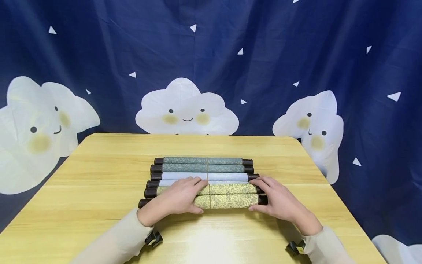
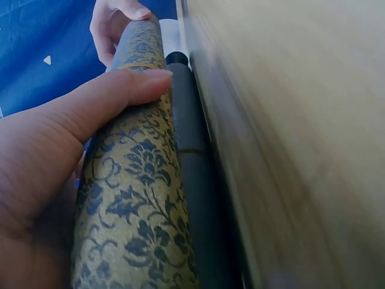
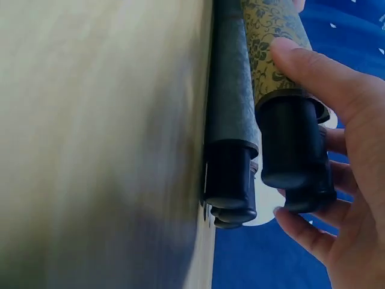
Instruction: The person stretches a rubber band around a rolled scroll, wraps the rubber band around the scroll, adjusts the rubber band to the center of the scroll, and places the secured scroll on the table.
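Several rolled scrolls with dark end knobs lie side by side. Closest to me are two yellow floral scrolls: a near one (image 1: 230, 201) and a far one (image 1: 232, 189). Behind them come light blue scrolls (image 1: 227, 176) and green patterned scrolls (image 1: 184, 168). Across the yellow pair's left part my left hand (image 1: 182, 196) grips, thumb on the near side. At the right end my right hand (image 1: 280, 200) holds the pair, thumb on the patterned cloth (image 3: 267, 60) above a black knob (image 3: 289, 141). Both wrist views show the yellow pair raised above a grey-blue scroll (image 3: 231, 90) nearer the tabletop.
The scrolls lie on a light wooden table (image 1: 108, 172) with rounded far corners. A thin cord (image 1: 207, 168) shows across the scrolls. Behind the table hangs a dark blue curtain (image 1: 214, 62) with white clouds. Small black devices (image 1: 154, 238) sit at both wrists.
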Available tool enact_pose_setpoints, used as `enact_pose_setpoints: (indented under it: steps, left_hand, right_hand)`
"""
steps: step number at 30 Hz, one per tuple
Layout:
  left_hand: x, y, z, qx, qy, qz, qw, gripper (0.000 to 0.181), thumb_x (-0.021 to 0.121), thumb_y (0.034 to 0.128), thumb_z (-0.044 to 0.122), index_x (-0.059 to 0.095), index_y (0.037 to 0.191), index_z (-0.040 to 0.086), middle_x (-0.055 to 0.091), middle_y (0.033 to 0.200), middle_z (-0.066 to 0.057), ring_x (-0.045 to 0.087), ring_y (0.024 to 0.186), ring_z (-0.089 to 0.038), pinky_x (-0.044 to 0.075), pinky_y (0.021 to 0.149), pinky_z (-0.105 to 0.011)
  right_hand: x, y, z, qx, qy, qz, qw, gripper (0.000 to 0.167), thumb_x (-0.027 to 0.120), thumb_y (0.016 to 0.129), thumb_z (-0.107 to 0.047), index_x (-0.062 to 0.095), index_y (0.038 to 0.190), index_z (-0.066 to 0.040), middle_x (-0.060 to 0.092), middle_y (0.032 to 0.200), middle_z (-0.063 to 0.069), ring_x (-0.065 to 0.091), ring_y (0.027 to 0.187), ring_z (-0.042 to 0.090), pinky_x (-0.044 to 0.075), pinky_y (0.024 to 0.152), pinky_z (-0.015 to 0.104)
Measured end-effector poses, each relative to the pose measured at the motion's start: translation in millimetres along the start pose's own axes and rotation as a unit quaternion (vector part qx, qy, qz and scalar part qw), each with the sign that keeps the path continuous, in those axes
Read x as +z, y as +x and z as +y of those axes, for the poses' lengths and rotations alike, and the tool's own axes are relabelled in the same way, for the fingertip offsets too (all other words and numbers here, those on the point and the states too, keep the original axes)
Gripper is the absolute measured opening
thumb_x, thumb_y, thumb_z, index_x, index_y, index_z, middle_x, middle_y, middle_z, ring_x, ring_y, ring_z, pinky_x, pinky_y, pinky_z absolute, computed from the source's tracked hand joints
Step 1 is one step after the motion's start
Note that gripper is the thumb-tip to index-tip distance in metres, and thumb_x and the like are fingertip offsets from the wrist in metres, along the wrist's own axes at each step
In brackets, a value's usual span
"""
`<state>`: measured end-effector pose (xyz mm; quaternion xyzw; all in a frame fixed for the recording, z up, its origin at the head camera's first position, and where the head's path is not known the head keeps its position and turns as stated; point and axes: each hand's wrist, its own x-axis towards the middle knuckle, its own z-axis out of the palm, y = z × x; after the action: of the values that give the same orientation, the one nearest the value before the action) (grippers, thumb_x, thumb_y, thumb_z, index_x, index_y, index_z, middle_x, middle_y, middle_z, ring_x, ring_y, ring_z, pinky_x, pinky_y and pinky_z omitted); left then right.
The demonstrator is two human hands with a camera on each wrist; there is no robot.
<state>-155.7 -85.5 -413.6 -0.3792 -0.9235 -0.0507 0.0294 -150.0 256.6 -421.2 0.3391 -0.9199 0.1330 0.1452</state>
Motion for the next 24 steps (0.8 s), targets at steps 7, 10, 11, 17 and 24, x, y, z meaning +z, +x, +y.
enact_pose_setpoints:
  steps: [7, 10, 11, 17, 24]
  left_hand:
    - [1.9, -1.4, 4.4, -0.001, 0.016, -0.004, 0.9999, 0.088, 0.079, 0.0714, 0.057, 0.051, 0.138, 0.006, 0.058, 0.125, -0.008, 0.056, 0.108, -0.024, 0.050, 0.093, -0.037]
    - [1.9, -2.3, 5.2, -0.005, 0.013, -0.007, 0.9999, 0.088, 0.081, 0.0702, 0.055, 0.051, 0.137, 0.006, 0.056, 0.123, -0.007, 0.055, 0.105, -0.024, 0.052, 0.090, -0.036]
    - [2.0, -2.5, 5.3, -0.007, 0.013, -0.009, 0.9999, 0.088, 0.081, 0.0696, 0.054, 0.052, 0.137, 0.006, 0.056, 0.123, -0.007, 0.055, 0.105, -0.024, 0.052, 0.089, -0.035]
    - [1.8, -2.6, 6.2, -0.015, 0.026, -0.020, 0.9994, 0.088, 0.083, 0.0675, 0.054, 0.053, 0.136, 0.006, 0.057, 0.123, -0.008, 0.054, 0.107, -0.025, 0.050, 0.093, -0.039]
    - [4.3, -2.9, 7.9, -0.011, 0.045, -0.031, 0.9984, 0.089, 0.082, 0.0661, 0.057, 0.055, 0.135, 0.006, 0.056, 0.125, -0.008, 0.053, 0.108, -0.025, 0.050, 0.093, -0.043]
  right_hand:
    - [3.9, -4.6, -1.9, -0.008, -0.009, -0.005, 0.9999, 0.085, 0.080, 0.068, -0.061, 0.058, 0.132, -0.010, 0.059, 0.122, 0.003, 0.056, 0.113, 0.027, 0.044, 0.099, 0.050]
    - [5.3, -4.3, -1.3, -0.013, -0.008, -0.005, 0.9999, 0.084, 0.080, 0.069, -0.062, 0.058, 0.131, -0.010, 0.059, 0.121, 0.002, 0.056, 0.112, 0.024, 0.046, 0.098, 0.048]
    - [5.7, -4.1, -1.3, -0.014, -0.007, -0.005, 0.9999, 0.084, 0.080, 0.069, -0.062, 0.059, 0.131, -0.010, 0.059, 0.120, 0.002, 0.056, 0.112, 0.024, 0.046, 0.098, 0.047]
    - [6.9, -2.7, -3.1, -0.012, -0.003, -0.019, 0.9997, 0.083, 0.078, 0.070, -0.063, 0.059, 0.130, -0.009, 0.059, 0.119, 0.002, 0.056, 0.112, 0.023, 0.045, 0.099, 0.046]
    - [10.6, -4.7, -4.1, -0.006, 0.006, -0.033, 0.9994, 0.083, 0.077, 0.070, -0.064, 0.059, 0.130, -0.009, 0.058, 0.119, 0.001, 0.055, 0.111, 0.021, 0.045, 0.099, 0.046]
